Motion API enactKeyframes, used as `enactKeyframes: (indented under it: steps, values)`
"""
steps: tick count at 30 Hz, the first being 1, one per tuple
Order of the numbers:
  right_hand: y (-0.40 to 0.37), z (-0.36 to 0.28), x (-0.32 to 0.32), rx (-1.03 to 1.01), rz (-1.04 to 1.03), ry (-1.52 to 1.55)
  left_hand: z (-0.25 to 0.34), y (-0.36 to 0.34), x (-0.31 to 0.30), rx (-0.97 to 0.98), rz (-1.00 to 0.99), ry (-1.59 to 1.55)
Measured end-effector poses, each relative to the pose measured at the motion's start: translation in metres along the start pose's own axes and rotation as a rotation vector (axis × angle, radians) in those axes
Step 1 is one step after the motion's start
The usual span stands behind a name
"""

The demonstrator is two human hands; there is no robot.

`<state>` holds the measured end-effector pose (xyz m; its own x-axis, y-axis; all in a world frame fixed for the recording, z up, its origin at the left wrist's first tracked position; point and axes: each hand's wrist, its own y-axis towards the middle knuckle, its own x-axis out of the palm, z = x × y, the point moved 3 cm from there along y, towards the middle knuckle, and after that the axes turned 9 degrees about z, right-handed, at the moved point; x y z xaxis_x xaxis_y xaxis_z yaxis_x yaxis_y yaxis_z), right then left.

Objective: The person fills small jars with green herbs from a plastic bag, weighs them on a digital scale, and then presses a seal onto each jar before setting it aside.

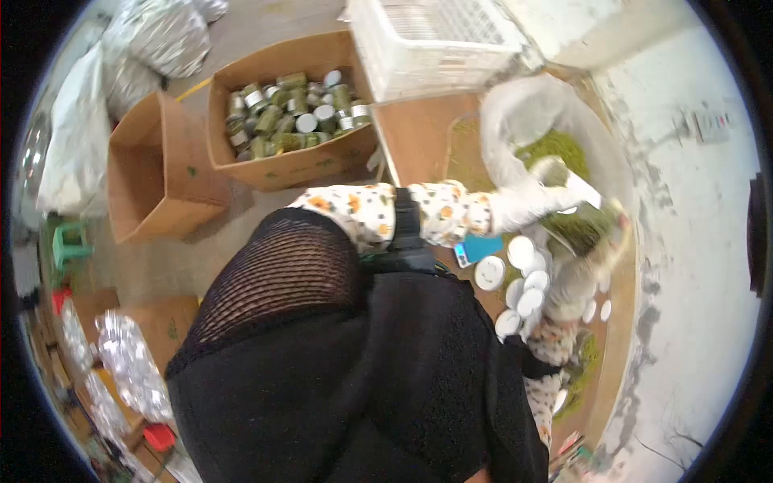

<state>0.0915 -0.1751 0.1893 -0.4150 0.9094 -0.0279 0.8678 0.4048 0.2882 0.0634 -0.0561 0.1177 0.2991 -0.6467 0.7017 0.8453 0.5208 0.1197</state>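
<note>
My left hand (551,181), in a pale glove, reaches over the plastic-lined container (551,97) of green moss (564,153). Its fingers close around a clear jar (594,216) with a white label and green contents. My right hand (610,241), also gloved and slightly blurred, is curled around the other side of the same jar. Below my left wrist are a blue device (481,249) and several round white lids (530,303), loosely piled on the wooden table (415,133). Loose moss lies beside my right sleeve.
A cardboard box (282,173) filled with moss jars stands at upper left, beside another cardboard box (181,197). A white plastic crate (435,68) is at the table's far end. The wall (684,225) borders the right side. A green stool (72,248) stands at far left.
</note>
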Motion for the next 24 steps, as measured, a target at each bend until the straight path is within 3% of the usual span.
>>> enactKeyframes:
  steps: [1, 2, 3, 5, 7, 11, 15, 17, 19, 22, 24]
  values:
    - [0.003, 0.011, 0.001, 0.013, 0.039, 0.082, 0.014, 0.000, -0.007, 0.007, -0.028, 0.137]
    - [0.006, 0.021, 0.002, 0.024, 0.077, 0.164, 0.021, -0.011, -0.005, -0.034, 0.115, 0.041]
    - [0.008, 0.044, -0.011, -0.186, 0.114, 0.053, 0.013, -0.009, -0.013, -0.003, 0.113, 0.086]
    - [0.006, 0.047, -0.006, -0.263, 0.062, 0.212, 0.001, -0.009, -0.026, 0.006, 0.054, 0.032]
    - [0.008, 0.050, -0.002, -0.133, 0.072, 0.393, 0.022, -0.021, -0.020, 0.041, 0.024, 0.127]
    - [0.012, 0.057, 0.004, 0.021, 0.068, 0.495, 0.027, -0.026, -0.031, 0.295, -0.148, 0.311]
    - [0.005, 0.047, 0.010, 0.034, 0.275, 0.500, 0.016, -0.027, -0.026, 0.097, 0.113, 0.130]
    - [0.006, 0.031, 0.006, -0.552, 0.262, -0.255, 0.021, -0.019, -0.021, -0.161, 0.013, 0.061]
    - [-0.002, -0.012, 0.015, -0.804, 0.019, -0.589, 0.008, -0.026, -0.026, -0.581, 0.123, -0.141]
    - [-0.005, -0.034, 0.011, -1.189, -0.426, -0.402, -0.002, -0.031, -0.031, -0.834, 0.088, -0.222]
    - [-0.018, -0.079, 0.007, -1.305, -0.752, -0.313, -0.008, -0.029, -0.028, -0.910, 0.043, -0.232]
